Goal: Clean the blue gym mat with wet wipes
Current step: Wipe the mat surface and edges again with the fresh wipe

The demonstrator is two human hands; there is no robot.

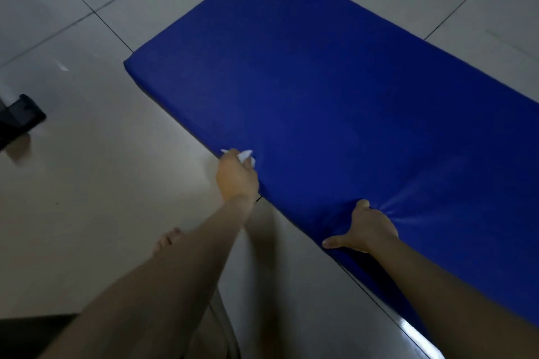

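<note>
Together, left hand [236, 176] pinching wipe [244, 155], right hand [366, 232] gripping mat [320, 81] edge, floor [102, 183] beside

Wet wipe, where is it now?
Head view: the wet wipe is in the left hand, at the near edge of the blue mat, left of the right hand.

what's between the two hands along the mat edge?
Head view: only the bare edge of the mat runs between the left hand, which holds the wipe, and the right hand, which grips the mat. Nothing else lies there.
</note>
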